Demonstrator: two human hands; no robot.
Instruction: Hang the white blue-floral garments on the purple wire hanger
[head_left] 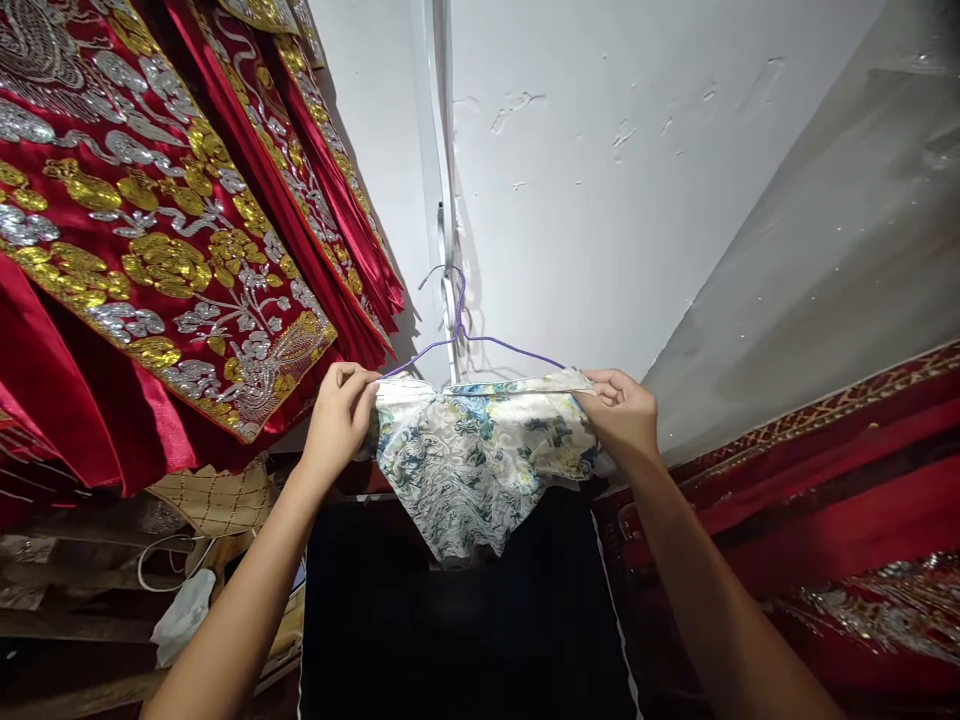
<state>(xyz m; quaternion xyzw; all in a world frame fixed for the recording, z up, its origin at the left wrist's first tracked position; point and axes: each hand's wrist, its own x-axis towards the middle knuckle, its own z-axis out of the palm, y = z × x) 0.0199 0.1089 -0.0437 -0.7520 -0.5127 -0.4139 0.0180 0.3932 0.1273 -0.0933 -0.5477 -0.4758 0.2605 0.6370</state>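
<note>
The two forearms lie nearest the camera: the left forearm [251, 585] enters at the lower left, the right forearm [705, 575] at the lower right, and they converge upward. The white wall [637, 250] forms the largest surface, behind the work. Red embroidered cloth [161, 250] hangs at the left; a further red cloth [825, 520] occupies the lower right. A black panel [450, 640] with pale side edges fills the lower centre; whether it is a separate garment cannot be determined.

The floral garment [469, 460] is located at the centre, over the top of the black panel and below the purple hanger [514, 349]. Its long axis is the top edge, which runs side to side, nearly level. From this edge the gathered body drops toward the camera and narrows to a blunt lower end. The hanger's two shoulders slope down and outward; each meets the garment near a top corner. The hook stands above the middle of the top edge, beside a white upright strip [442, 130]; contact between them cannot be confirmed.

The left grip [339, 410] pinches the garment at its top left corner, by the hanger's left end. The right grip [621, 405] pinches the top right corner, by the hanger's right end. The garment lies inward of both grips; neither hand is nearer. Both arms extend forward, with fingers turned inward.
</note>
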